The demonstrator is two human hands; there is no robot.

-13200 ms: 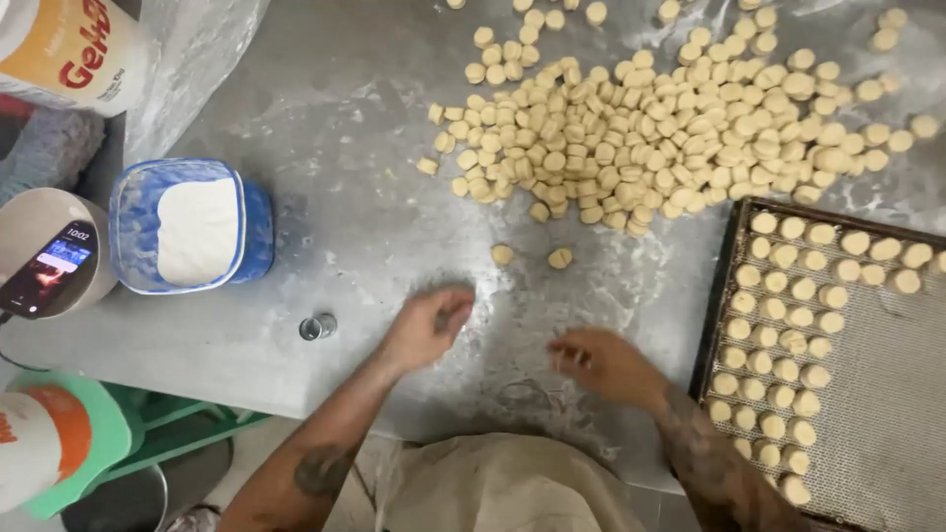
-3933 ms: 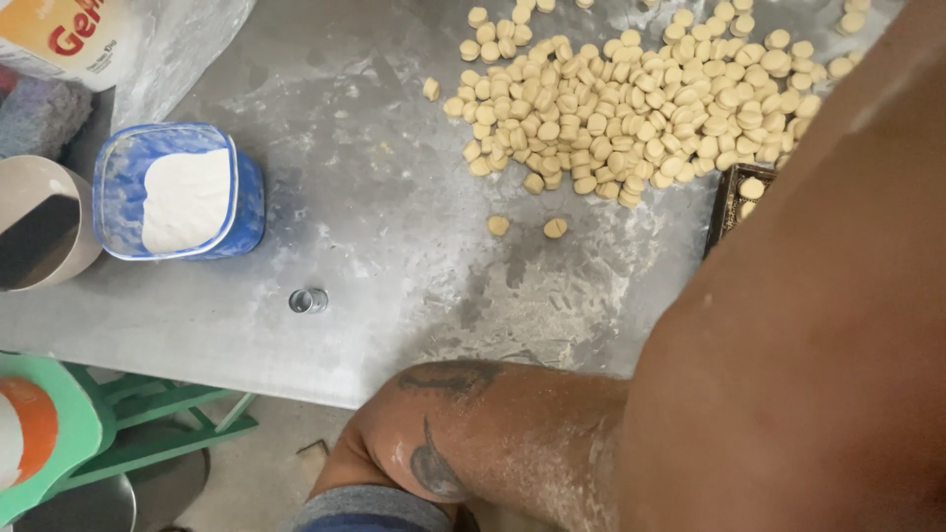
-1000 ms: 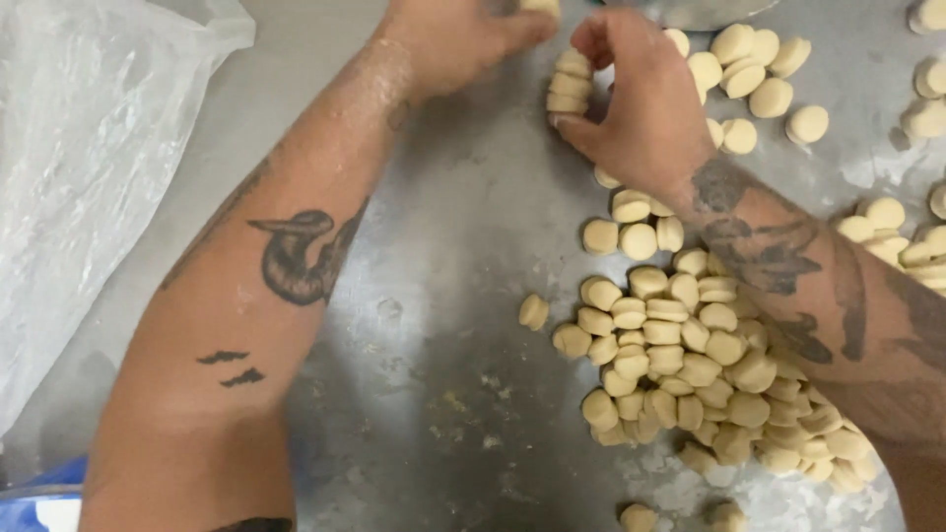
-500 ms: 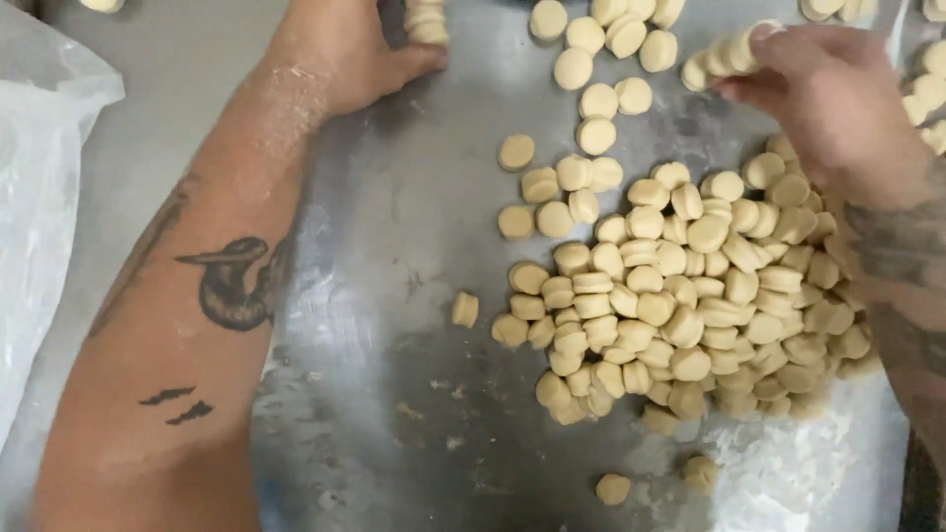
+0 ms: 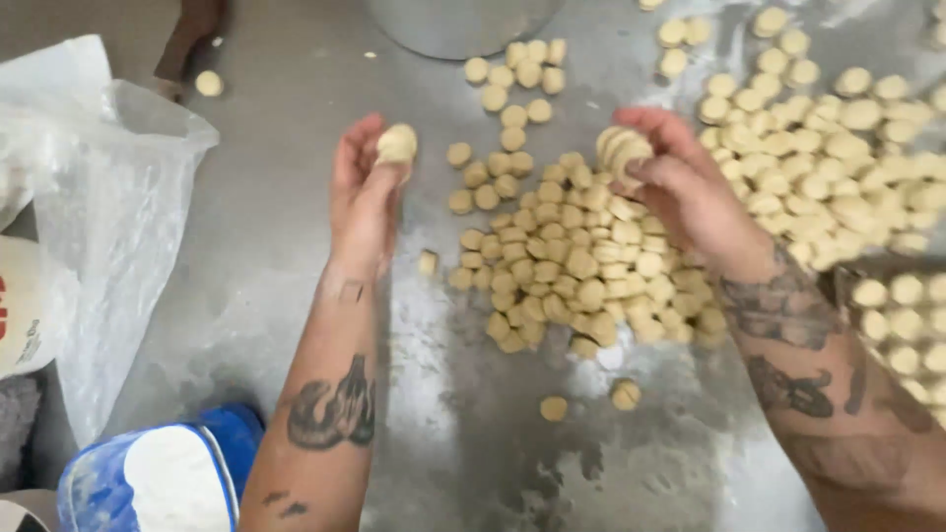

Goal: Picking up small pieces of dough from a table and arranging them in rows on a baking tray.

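Our left hand (image 5: 367,192) pinches one round dough piece (image 5: 397,144); our right hand (image 5: 680,187) grips a small stack of pieces (image 5: 623,151), both above the heap (image 5: 576,266) on the floured tabletop (image 5: 296,128). We'd judge light pressure keeps them round.

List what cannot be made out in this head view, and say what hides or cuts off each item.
- Left hand: dough count unclear; fingers cover its stack.
- Right hand: its stack is blurred.
- Metal vessel: top edge cuts it off.
- Tray: right edge and the forearm hide most of it.
- Blue tub: bottom edge cuts it.
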